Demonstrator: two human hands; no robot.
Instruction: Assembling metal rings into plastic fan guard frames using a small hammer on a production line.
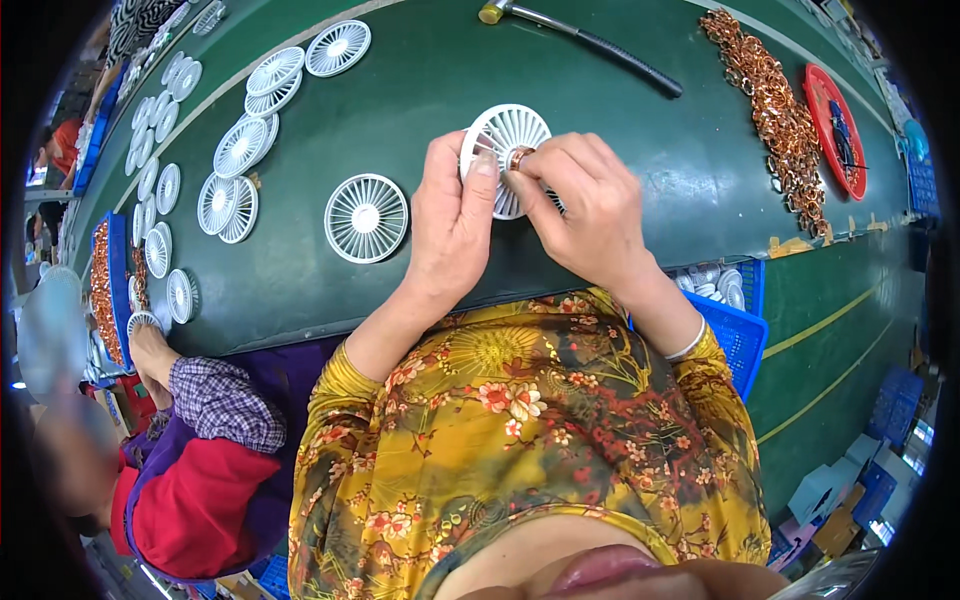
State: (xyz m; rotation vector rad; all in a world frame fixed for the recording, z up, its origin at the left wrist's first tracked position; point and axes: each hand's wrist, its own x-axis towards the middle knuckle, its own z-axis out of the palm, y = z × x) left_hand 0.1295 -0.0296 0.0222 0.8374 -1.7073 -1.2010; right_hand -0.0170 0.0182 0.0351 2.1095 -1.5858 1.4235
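Note:
Over the green table, my left hand (450, 215) grips a round white spoked grille (513, 124) by its left edge, thumb on the front. My right hand (588, 200) pinches a copper-coloured ring (517, 157) at the grille's hub, its fingers covering the lower right of the disc. Whether the ring sits fully around the hub cannot be made out. A single loose grille (366, 216) lies flat left of my left hand. Beyond it, overlapping white grilles (240, 146) form a row on the table.
A hammer (590, 42) lies at the far side. Right of my hands are a heap of copper rings (765, 110) and a red dish (820, 90) with dark pieces. A blue crate (742, 340) stands below the table edge. At left a co-worker's hand (150, 355) touches another grille.

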